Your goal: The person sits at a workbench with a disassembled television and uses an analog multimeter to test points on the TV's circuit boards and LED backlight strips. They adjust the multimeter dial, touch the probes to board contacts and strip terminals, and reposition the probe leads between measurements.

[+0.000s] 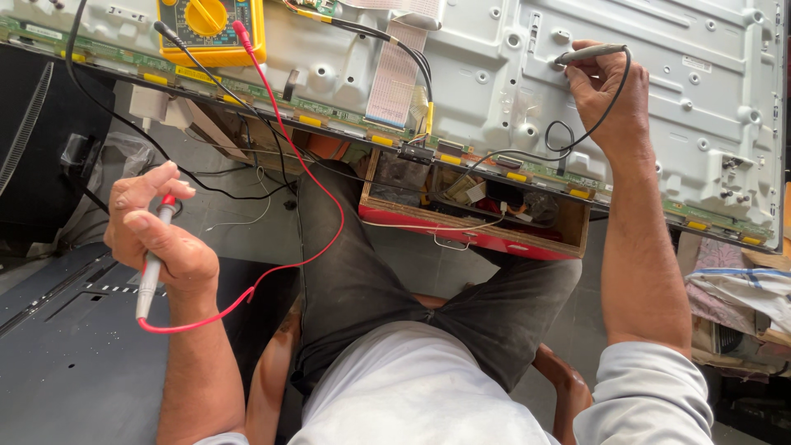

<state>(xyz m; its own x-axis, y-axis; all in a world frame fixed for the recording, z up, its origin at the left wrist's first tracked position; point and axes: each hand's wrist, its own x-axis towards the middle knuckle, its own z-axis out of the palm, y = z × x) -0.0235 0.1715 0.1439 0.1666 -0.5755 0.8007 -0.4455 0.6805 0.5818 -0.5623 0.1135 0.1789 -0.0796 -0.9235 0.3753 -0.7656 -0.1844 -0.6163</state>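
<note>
Two hands busy: left hand [156,235] gripped red probe [151,272] off panel, at 9 o'clock, idle; right hand [606,91] pinched black probe [589,54] onto metal back panel [494,66] at 1 o'clock for contact. Yellow multimeter [212,31] at 11, dial readable.

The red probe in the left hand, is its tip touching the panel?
No, the left hand holds the red probe away from the metal panel.

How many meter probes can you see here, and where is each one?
2. The red-lead probe is gripped in the left hand, away from the panel. The black-lead probe is in the right hand, its tip against the metal back panel.
</note>
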